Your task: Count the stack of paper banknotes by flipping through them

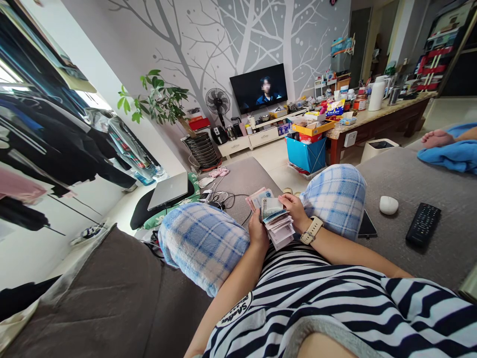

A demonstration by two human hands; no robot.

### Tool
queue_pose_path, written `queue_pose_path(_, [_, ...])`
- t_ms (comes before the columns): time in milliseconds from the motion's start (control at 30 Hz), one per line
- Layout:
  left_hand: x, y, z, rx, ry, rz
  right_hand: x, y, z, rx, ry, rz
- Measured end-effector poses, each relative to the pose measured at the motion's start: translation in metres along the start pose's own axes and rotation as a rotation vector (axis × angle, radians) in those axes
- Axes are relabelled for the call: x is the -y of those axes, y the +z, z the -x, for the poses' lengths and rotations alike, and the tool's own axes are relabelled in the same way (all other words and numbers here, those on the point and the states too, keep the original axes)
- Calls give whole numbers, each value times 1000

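Between my knees, over my lap, I hold a thick bundle of banknotes [280, 226]. My left hand [258, 229] is closed around the left side of the bundle. Some pinkish notes [260, 198] fan out above that hand. My right hand [295, 211], with a pale watch [312, 230] on its wrist, pinches the upper right edge of a greyish-green note [272, 205] at the top of the bundle. Folded ends of several notes hang down below. The fingertips under the bundle are hidden.
On the grey sofa [391, 174], a white mouse-shaped case [388, 205], a black remote [423, 223] and a dark phone-like slab [368, 224] lie right of my knee. A laptop [168, 190] and cables [219, 196] lie left. Another person's foot [437, 138] rests at far right. A cluttered table [406, 107] stands beyond.
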State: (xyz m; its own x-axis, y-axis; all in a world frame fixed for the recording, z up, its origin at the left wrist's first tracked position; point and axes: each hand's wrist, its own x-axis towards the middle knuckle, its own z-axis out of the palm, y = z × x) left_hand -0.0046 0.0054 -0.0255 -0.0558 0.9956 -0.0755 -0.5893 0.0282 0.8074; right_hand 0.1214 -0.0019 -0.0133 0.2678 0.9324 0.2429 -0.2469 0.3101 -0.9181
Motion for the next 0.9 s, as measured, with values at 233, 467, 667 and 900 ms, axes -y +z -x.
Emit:
queue_pose_path(233, [4, -5, -5, 40, -6, 21, 4, 1, 2, 18, 22, -62])
queue_pose_path(467, [2, -4, -5, 18, -1, -32, 5, 2, 2, 18, 2, -56])
queue_pose_path(667, [1, -4, -4, 2, 15, -63, 4, 2, 1, 25, 13, -44])
queue_pose_path(900, [1, -3, -4, 9, 17, -62, 2, 0, 0, 27, 3, -35])
